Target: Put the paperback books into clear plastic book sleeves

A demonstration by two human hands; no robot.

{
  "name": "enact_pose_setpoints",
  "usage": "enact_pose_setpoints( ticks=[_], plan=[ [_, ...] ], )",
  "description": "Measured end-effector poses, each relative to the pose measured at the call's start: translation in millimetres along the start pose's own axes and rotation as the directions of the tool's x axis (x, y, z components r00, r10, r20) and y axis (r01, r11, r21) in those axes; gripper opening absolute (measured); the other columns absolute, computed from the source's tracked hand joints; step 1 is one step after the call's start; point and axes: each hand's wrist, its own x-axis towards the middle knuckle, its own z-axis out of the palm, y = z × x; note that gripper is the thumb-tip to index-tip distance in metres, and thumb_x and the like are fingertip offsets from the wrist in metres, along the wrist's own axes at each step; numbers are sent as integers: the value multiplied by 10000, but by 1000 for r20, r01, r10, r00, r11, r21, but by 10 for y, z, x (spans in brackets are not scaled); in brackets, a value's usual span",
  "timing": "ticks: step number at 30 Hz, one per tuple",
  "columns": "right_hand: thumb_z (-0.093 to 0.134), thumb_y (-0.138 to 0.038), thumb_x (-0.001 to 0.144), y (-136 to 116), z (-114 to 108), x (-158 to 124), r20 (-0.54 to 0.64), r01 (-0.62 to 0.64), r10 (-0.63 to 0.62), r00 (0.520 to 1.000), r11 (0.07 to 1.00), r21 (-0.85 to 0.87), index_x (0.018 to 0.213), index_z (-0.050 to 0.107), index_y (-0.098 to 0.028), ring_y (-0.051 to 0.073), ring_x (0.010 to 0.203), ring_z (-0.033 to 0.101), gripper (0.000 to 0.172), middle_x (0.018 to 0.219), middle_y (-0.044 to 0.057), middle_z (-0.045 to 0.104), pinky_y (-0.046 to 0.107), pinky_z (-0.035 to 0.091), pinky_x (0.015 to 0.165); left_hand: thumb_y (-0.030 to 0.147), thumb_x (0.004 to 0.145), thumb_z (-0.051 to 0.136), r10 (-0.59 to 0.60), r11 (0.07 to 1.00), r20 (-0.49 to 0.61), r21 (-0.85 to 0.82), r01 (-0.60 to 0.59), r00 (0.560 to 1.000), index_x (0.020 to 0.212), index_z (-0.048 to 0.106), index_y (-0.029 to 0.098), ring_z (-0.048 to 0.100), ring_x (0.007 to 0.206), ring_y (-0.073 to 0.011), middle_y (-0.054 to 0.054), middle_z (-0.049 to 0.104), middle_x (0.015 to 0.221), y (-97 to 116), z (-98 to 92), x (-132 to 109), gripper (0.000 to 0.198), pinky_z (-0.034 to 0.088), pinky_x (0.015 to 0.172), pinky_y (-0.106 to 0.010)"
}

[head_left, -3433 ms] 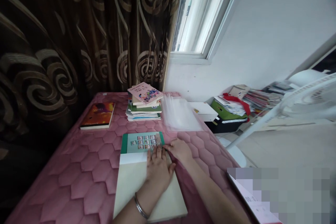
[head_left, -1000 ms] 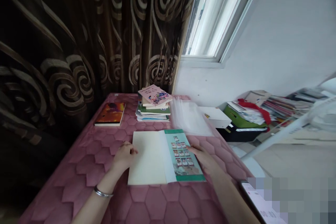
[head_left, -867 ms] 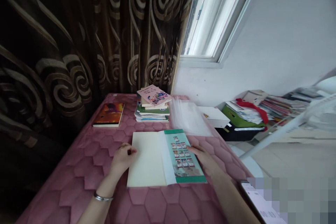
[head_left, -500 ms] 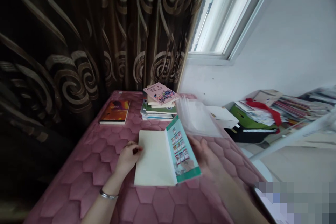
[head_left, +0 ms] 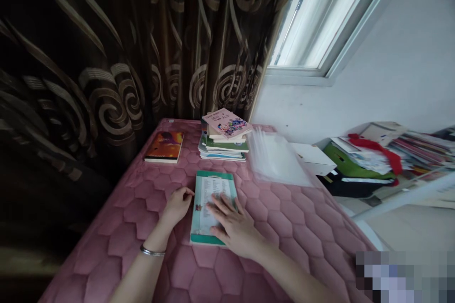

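Observation:
A closed book with a green-bordered cover and a pale panel of small print lies flat on the pink quilted surface. My right hand rests on its cover, palm down, fingers spread. At the book's left edge is my left hand, its fingers curled and pinched together with the tips against the edge. A bracelet circles my left wrist. Clear plastic sheets lie beyond the book to the right.
A pile of books topped by a pink book stands at the back. An orange book lies to its left. On the right are a white box and a green container full of papers. A patterned curtain hangs behind.
The raised cover has swung down to the left and the book is closed. My right hand has moved left onto the cover. My left hand remains by the left edge.

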Motion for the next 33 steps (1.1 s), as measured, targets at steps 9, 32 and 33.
enact_pose_setpoints(
  ticks=[9, 32, 33],
  plan=[
    [377, -487, 945, 43, 128, -15, -30, 51, -54, 998, 995, -83, 1483, 259, -256, 289, 1447, 68, 597, 1566, 44, 138, 580, 83, 1153, 139, 701, 630, -73, 997, -8, 7, 73, 997, 799, 599, 177, 682, 804, -164, -33, 712, 830, 81, -4, -65, 110, 504, 726, -250],
    [354, -567, 921, -31, 127, 252, -7, 70, -72, 997, 987, -146, 1492, 221, -127, 282, 1450, 16, 733, 1565, 126, 91, 553, 8, 1156, 206, 455, 795, 9, 976, 369, 198, -88, 929, 1082, 517, 182, 448, 1202, -306, -106, 495, 1248, 157, -209, -252, 686, 380, 1013, -418],
    [354, -564, 920, -37, 124, 287, -8, 72, -74, 997, 987, -141, 1492, 222, -127, 279, 1451, 13, 732, 1567, 127, 96, 545, 0, 1157, 220, 461, 792, 7, 966, 381, 237, -105, 924, 1094, 517, 176, 430, 1219, -313, -110, 485, 1258, 176, -222, -264, 692, 365, 1027, -421]
  ],
)
